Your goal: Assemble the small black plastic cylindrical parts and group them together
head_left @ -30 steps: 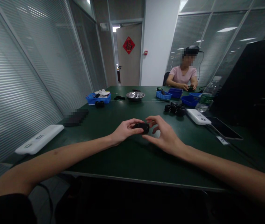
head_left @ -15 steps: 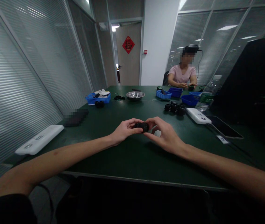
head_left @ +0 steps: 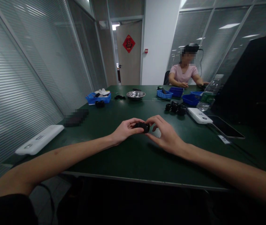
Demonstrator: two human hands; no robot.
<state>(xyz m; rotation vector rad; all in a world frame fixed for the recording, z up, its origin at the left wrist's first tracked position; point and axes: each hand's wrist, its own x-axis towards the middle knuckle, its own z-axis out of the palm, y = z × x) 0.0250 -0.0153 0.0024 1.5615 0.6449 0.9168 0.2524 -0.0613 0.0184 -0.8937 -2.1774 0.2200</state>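
A small black part [head_left: 142, 126] is held between both of my hands just above the dark green table [head_left: 133, 159], near its middle. My left hand [head_left: 124, 132] pinches the part's left end with thumb and fingers. My right hand [head_left: 164, 134] grips its right end with thumb and forefinger, the other fingers curled. A cluster of several similar black parts [head_left: 176, 108] lies further back on the right.
A white device [head_left: 39, 140] lies at the left edge, another white one [head_left: 199, 116] and a phone [head_left: 226, 127] on the right beside a water bottle [head_left: 209, 93]. Blue bins [head_left: 98, 98] [head_left: 170, 93] and a metal bowl [head_left: 135, 95] stand further back. A person in a pink shirt [head_left: 185, 75] sits at the far end.
My right fingers have shifted slightly round the black part and both hands have stayed in place. The person at the far end has reached one arm out to the right.
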